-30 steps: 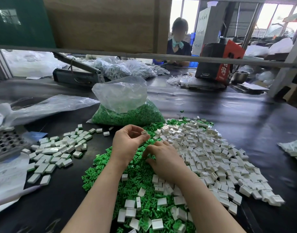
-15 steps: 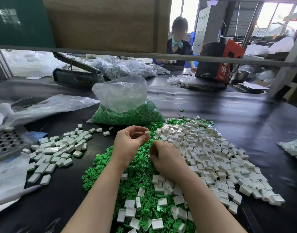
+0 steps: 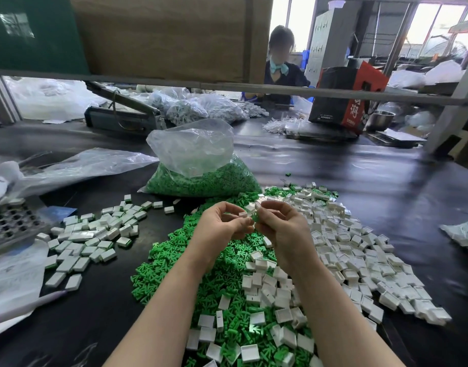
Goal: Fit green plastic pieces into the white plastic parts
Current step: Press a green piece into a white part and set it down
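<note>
Both my hands are raised together above the heap of loose green pieces [image 3: 198, 263]. My left hand [image 3: 222, 223] pinches a small white part [image 3: 249, 207] between thumb and fingers. My right hand [image 3: 280, 226] meets it from the right, its curled fingers pinching a green piece [image 3: 255, 218] against that white part. A wide pile of empty white parts [image 3: 360, 247] spreads to the right. A group of white parts with green showing in them [image 3: 95, 234] lies on the left.
A clear bag of green pieces [image 3: 201, 176] stands behind the heaps. A perforated grey tray [image 3: 10, 223] and plastic sheets [image 3: 13, 282] sit at the left edge. A small bag of white parts [image 3: 463, 234] is far right. Another person [image 3: 280, 67] works beyond a metal rail [image 3: 227, 87].
My right hand rose from the pile, where it was picking among the pieces, and now meets my left hand. My left hand has kept hold of its white part and shifted slightly right.
</note>
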`<state>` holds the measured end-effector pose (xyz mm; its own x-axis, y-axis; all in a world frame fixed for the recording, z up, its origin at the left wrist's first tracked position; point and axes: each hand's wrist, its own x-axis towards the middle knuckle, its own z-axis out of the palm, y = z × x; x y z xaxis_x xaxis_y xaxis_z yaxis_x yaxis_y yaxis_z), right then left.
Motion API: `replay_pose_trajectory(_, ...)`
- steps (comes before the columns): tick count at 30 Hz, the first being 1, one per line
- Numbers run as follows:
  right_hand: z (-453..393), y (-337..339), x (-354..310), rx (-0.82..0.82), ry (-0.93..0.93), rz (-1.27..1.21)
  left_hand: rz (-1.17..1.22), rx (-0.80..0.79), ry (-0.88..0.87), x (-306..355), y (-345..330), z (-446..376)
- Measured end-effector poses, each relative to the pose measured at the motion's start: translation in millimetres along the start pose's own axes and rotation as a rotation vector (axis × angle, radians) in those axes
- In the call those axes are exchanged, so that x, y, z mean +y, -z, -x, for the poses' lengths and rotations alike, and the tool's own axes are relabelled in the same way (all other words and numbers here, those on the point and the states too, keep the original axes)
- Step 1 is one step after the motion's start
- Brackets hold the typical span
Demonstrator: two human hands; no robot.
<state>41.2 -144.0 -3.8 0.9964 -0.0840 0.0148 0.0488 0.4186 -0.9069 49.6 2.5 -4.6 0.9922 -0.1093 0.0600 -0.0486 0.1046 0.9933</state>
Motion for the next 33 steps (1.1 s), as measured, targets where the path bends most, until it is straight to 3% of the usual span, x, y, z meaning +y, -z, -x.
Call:
replay_pose_trajectory(9, 2.5, -2.7, 1.6, 0.034, 0.135, 0.127, 0.008, -0.035, -0.034, 1.4, -0.7, 1.1)
replay_pose_trajectory(15, 0.2, -0.6, 0.6, 0.023, 0.12, 0.176, -0.073, 0.012, -0.108, 2.9, 1.9, 0.5)
replay_pose_trajectory(21, 3.0, -0.3, 0.3, -0.091, 0.177, 0.416, -0.088, 0.019, -0.14, 3.9, 6.0, 1.4)
replay_pose_trajectory(26, 1.5, 3.6, -1.7, 0.011, 0.172, 0.274, -0.086, 0.01, -0.146, 3.7, 7.0, 1.8)
replay_pose_trajectory(33, 4.4, -2.2, -3.8, -0.001, 0.18, 0.234, -0.038, -0.048, -0.093, 3.9, 3.2, 2.9)
